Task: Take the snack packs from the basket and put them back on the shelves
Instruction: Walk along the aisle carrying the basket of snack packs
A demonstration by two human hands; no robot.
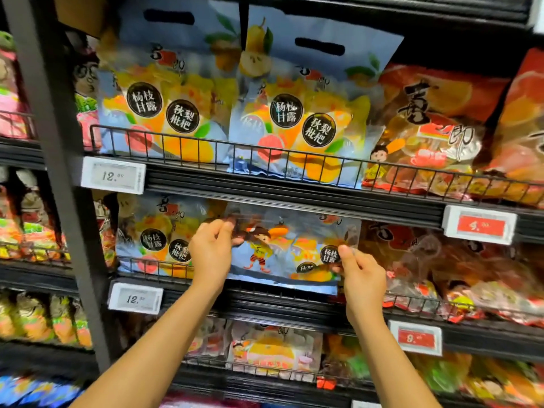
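Across the dark shelf rack [294,198], snack bags stand behind wire rails. On the middle shelf [265,301], a blue snack pack [282,254] tilts against the rail beside a matching bag [153,234]. Left hand [210,248] pinches its upper left edge; right hand [363,278] pinches its lower right corner.

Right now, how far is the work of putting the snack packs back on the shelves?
Done: blue fruit packs already stand behind the rail of the upper shelf, though who put them there cannot be told. In hand: the left hand and right hand both pinch one blue snack pack, placing it on the middle shelf beside a matching pack. Left: unknown, because the basket is out of view.
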